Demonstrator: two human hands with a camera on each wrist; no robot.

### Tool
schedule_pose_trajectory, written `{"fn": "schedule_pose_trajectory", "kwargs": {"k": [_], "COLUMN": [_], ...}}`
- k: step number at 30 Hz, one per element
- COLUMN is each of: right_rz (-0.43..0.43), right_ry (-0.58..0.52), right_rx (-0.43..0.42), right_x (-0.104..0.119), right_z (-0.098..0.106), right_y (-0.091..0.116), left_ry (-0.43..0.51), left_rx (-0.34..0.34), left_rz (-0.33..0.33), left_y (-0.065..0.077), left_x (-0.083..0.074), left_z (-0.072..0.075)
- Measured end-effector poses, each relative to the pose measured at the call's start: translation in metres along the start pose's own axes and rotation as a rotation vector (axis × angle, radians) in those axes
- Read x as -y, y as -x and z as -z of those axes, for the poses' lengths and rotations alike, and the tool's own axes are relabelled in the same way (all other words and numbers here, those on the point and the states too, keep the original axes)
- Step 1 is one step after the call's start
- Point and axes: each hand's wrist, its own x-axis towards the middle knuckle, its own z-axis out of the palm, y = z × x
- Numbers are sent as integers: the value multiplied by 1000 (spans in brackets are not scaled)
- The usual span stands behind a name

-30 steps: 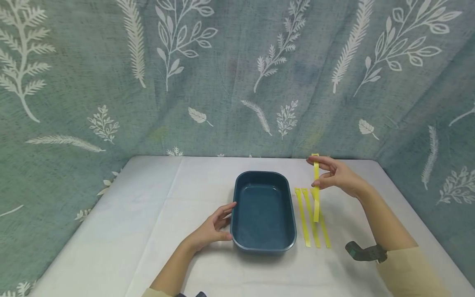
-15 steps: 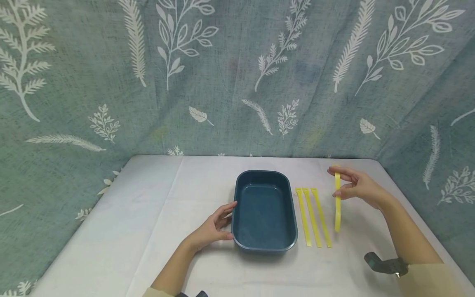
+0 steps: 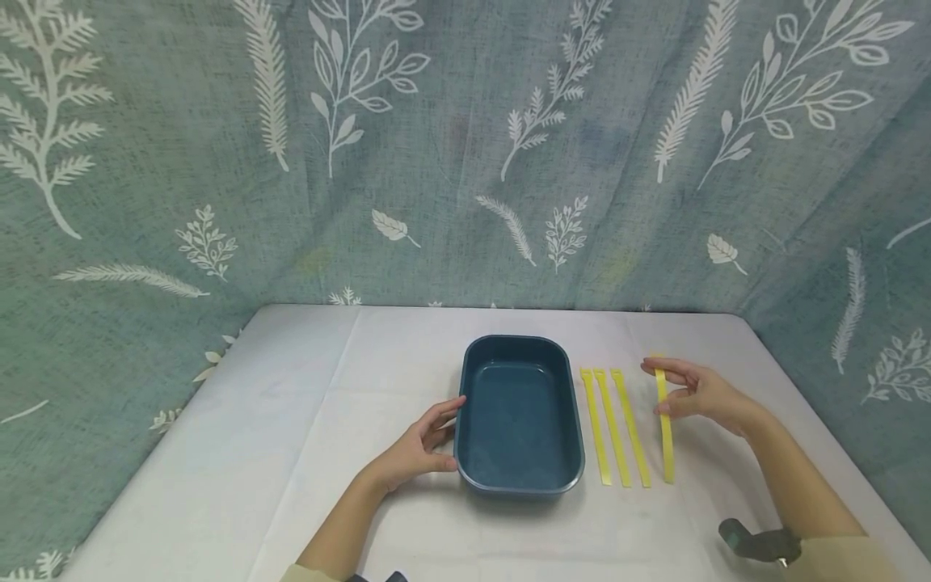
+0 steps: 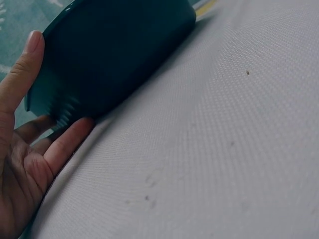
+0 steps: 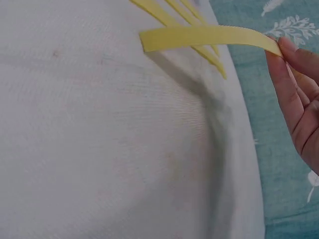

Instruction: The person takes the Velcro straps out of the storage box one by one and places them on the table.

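Note:
A deep blue rectangular tub stands on the white cloth. My left hand rests against its left side; in the left wrist view, thumb and fingertips lie along the tub's outer wall. To the right of the tub, my right hand pinches a flat yellow strap near its far end, between thumb and fingers. The strap's near end hangs down at or just above the cloth, and bows slightly in the right wrist view. Left of it lie three similar yellow straps, side by side, with wider heads at the far end.
The white cloth-covered table extends to both sides of the tub. Behind it hangs a green-blue curtain with white leaf prints, which also runs along the left and right sides.
My right hand has carried the strap rightward off the other straps, then lowered it toward the cloth. My left hand and the tub have stayed put.

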Motion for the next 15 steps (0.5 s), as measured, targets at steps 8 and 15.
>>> {"fn": "schedule_pose_trajectory", "kwargs": {"k": [8,15], "right_rz": [-29,-54], "right_ry": [1,41], "right_rx": [12,-32], "right_x": [-11,-16], "right_z": [-6,-11], "right_y": [-6,-13], "left_ry": [12,10], "left_rx": [-6,-10], "left_rz": [5,16], "left_y": [1,2], "left_x": [0,0], "left_z": [0,0]}}
